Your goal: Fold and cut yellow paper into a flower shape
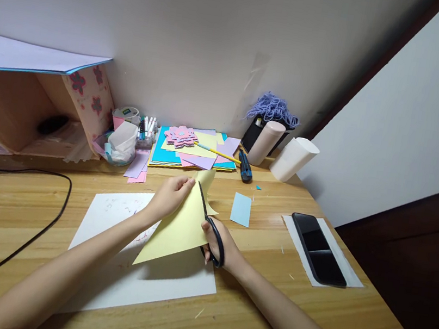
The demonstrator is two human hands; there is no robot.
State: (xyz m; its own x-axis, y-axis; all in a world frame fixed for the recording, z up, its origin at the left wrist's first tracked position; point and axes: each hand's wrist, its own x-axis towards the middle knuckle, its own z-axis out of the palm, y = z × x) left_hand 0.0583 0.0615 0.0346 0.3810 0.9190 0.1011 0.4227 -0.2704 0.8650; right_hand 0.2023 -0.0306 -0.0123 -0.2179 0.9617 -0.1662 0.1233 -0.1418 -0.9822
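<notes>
My left hand point(172, 196) pinches the upper left edge of a pale yellow sheet of paper point(176, 235), held up and tilted above the table. In my right hand point(224, 245) is a pair of black-handled scissors point(218, 238), fingers closed round the loops. The blades lie across the yellow sheet and point up toward my left fingers. Along the right side of the cut, a strip of the yellow paper curls away. Beneath the sheet lies a marked white paper point(109, 241). A small light blue paper rectangle point(241, 209) rests to the right.
Coloured papers point(159, 153) with a pink paper flower point(181, 136) and a pencil lie at the back, beside a utility knife point(245, 166). A phone point(319, 249) is at right. A black cable point(59, 212) curves across the left, before an open box point(93, 96).
</notes>
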